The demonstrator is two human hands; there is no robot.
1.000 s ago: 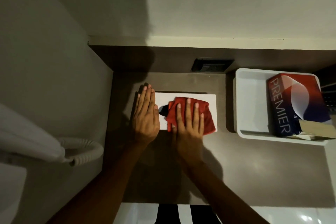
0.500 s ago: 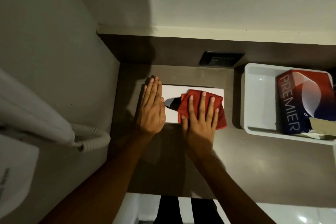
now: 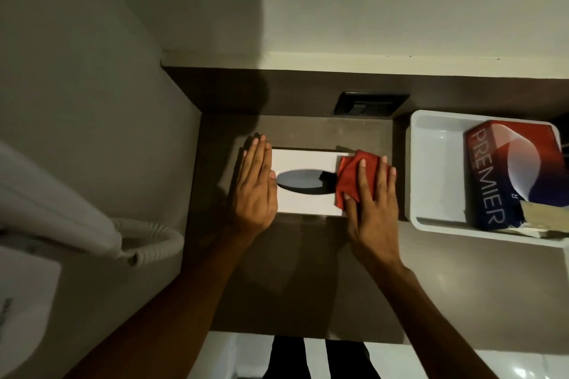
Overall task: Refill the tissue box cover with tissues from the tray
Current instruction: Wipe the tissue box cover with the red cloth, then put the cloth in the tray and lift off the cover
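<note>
A white tissue box cover point(image 3: 304, 163) with a dark oval slot lies on the brown counter point(image 3: 308, 271). My left hand point(image 3: 257, 191) rests flat on its left end, fingers together. My right hand point(image 3: 372, 197) presses a folded red cloth point(image 3: 351, 178) flat onto the cover's right end. To the right stands a white tray point(image 3: 431, 148) holding a red and blue "PREMIER" tissue pack point(image 3: 505, 172).
A dark wall socket point(image 3: 369, 104) sits behind the cover. A white hair dryer with a coiled cord point(image 3: 147, 240) hangs on the left wall. A beige item point(image 3: 545, 215) lies on the tray's near corner.
My right hand has slid the red cloth rightward across the cover, from over the slot to the right end, uncovering the oval slot. My left hand stays on the left end.
</note>
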